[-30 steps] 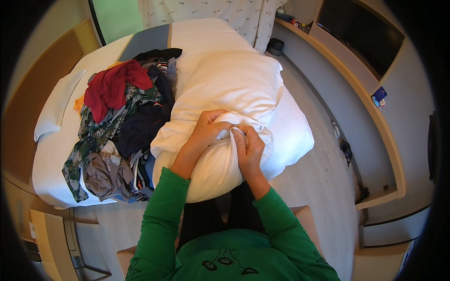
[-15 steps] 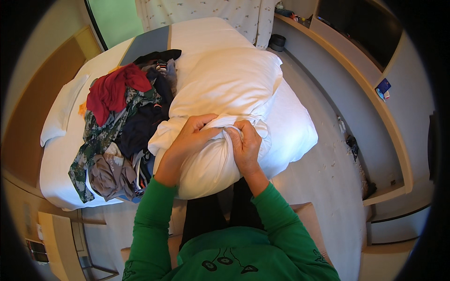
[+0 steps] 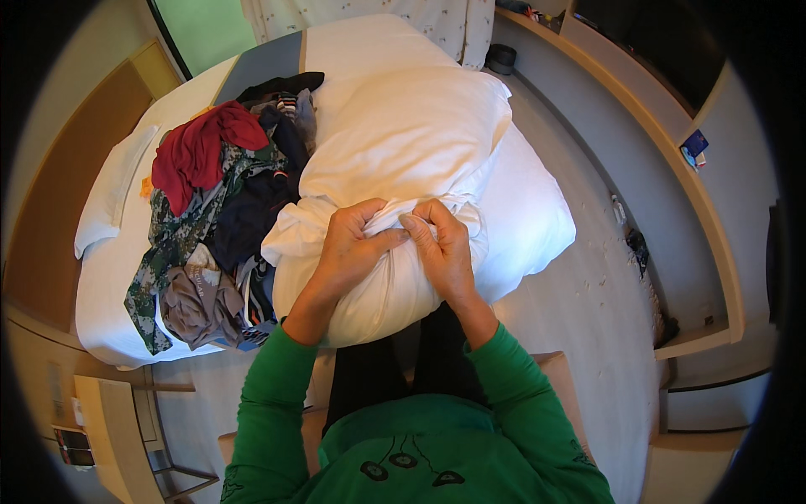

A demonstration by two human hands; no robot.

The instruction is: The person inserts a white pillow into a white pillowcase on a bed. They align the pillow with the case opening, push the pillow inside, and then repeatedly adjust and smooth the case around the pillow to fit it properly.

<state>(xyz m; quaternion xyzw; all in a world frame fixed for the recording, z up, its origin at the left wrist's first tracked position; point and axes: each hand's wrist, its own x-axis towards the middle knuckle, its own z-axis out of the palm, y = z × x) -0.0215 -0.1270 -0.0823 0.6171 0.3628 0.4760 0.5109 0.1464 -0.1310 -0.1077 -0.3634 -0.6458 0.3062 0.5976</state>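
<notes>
A plump white bedding cover [image 3: 395,139] lies on the near part of the bed; whether a pillow or a folded quilt fills it, I cannot tell. Its near end is gathered into bunched folds and bulges over the bed's edge toward my legs. My left hand [image 3: 351,246] grips these folds from the left, thumb pointing inward. From the right, my right hand [image 3: 443,252] pinches the same gathered cloth, its thumb close to the left one. Both hands are closed, and the fabric hides some fingertips.
Crumpled clothes [image 3: 243,223], including a red garment [image 3: 201,151] and a camouflage one, are heaped on the bed at left. A white pillow [image 3: 113,197] rests by the headboard. A long shelf [image 3: 663,160] runs along the right wall. A wooden stool or chair [image 3: 109,428] stands lower left.
My right thumb has shifted up and inward over the gathered cloth, closer to my left thumb. The near bulge has risen slightly. My view has tilted a little.
</notes>
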